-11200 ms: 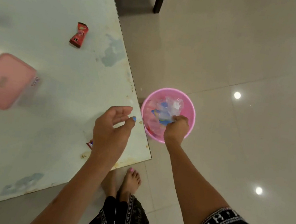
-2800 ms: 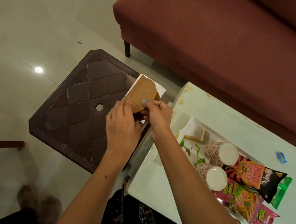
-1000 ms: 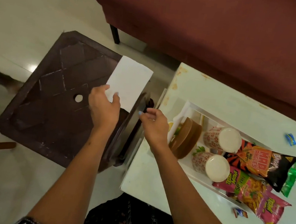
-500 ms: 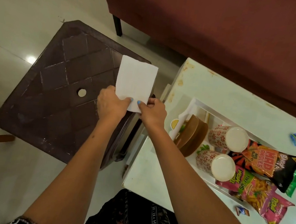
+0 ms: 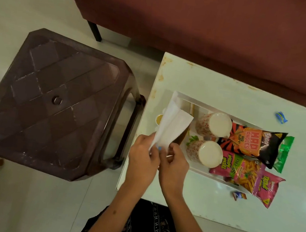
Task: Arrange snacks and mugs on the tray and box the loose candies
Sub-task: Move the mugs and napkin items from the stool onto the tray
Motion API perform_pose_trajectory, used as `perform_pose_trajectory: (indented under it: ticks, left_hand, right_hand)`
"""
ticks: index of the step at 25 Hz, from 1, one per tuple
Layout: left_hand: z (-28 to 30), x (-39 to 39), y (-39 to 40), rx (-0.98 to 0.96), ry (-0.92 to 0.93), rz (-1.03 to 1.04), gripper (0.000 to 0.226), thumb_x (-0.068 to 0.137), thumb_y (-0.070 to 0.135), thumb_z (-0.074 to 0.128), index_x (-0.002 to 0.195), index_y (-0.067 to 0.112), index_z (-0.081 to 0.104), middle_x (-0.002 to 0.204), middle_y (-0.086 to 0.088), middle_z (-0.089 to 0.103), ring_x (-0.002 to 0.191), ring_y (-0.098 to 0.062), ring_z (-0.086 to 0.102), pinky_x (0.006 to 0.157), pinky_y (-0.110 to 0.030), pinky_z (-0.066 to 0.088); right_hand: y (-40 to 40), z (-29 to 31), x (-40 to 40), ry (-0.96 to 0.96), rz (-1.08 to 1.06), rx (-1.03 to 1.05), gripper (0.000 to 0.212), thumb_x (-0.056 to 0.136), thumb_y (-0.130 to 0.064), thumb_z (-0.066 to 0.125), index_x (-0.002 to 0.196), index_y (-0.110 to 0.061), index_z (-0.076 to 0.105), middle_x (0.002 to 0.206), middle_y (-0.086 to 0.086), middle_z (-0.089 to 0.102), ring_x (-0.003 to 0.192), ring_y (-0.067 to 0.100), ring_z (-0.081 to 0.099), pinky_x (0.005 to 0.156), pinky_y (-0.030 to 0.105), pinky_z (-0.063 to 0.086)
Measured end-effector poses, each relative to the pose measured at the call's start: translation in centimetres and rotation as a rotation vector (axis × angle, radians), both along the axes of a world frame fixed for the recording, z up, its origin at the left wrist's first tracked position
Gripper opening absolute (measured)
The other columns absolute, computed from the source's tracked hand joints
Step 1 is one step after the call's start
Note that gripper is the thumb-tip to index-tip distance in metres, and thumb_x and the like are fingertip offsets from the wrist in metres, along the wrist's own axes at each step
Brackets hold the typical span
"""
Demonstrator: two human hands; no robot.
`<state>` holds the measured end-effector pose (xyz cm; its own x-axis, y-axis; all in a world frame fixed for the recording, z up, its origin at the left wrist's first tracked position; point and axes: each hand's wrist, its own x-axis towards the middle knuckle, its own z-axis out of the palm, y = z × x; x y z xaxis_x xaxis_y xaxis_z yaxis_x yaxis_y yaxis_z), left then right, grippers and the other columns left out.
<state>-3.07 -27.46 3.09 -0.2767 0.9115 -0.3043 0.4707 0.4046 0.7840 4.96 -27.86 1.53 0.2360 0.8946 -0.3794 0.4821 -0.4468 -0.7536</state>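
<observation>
A white tray [image 5: 206, 103] lies on the pale table [image 5: 220, 85]. In it stand two patterned mugs upside down, one further back [image 5: 214, 124] and one nearer [image 5: 204, 153]. Beside them lie an orange-black snack bag [image 5: 251, 142], a pink snack bag [image 5: 247, 173] and a green packet [image 5: 284, 152]. My left hand [image 5: 142, 158] and my right hand [image 5: 174, 164] together pinch a white paper napkin [image 5: 172, 128] over the tray's left end; it hides most of the brown coasters. Loose candies lie on the table: a blue one [image 5: 281, 117] and a red-blue one [image 5: 239, 195].
A dark brown plastic stool [image 5: 52, 102] stands on the floor left of the table. A maroon sofa [image 5: 199, 20] runs along the back, close to the table's far edge. The table's left edge is just left of my hands.
Both hands carried the white napkin from above the stool rightward to over the tray's left end, and it is now partly folded. The coasters went into the tray earlier.
</observation>
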Motion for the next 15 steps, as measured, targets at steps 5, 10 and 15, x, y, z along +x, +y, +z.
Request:
perform_pose_trajectory:
  ticks: [5, 10, 15]
  left_hand:
    - [-1.1, 3.7, 0.4, -0.048, -0.045, -0.082, 0.034, 0.091, 0.01, 0.048, 0.124, 0.009, 0.054, 0.103, -0.014, 0.059, 0.092, -0.022, 0.058, 0.082, -0.027, 0.052]
    - [-2.8, 5.0, 1.0, -0.166, -0.023, -0.083, 0.034, 0.091, 0.007, 0.044, 0.123, 0.007, 0.054, 0.107, -0.018, 0.059, 0.098, -0.029, 0.057, 0.089, -0.037, 0.05]
    - [-3.4, 5.2, 1.4, -0.16, -0.03, 0.11, 0.016, 0.085, 0.008, 0.058, 0.1, 0.006, 0.065, 0.096, -0.011, 0.07, 0.086, -0.024, 0.065, 0.08, -0.035, 0.055]
  right_hand:
    - [0.2, -1.4, 2.9, -0.081, -0.084, 0.006, 0.011, 0.09, -0.018, 0.057, 0.086, -0.008, 0.06, 0.076, 0.007, 0.066, 0.066, 0.024, 0.061, 0.061, 0.036, 0.049]
    - [1.1, -2.9, 4.0, -0.116, -0.014, -0.044, 0.022, 0.088, -0.009, 0.059, 0.109, -0.004, 0.06, 0.079, 0.004, 0.062, 0.071, 0.024, 0.063, 0.066, 0.031, 0.049]
    - [0.9, -3.6, 4.0, -0.061, -0.076, -0.093, 0.014, 0.086, -0.006, 0.06, 0.096, -0.002, 0.051, 0.074, 0.001, 0.06, 0.069, 0.025, 0.063, 0.063, 0.038, 0.054]
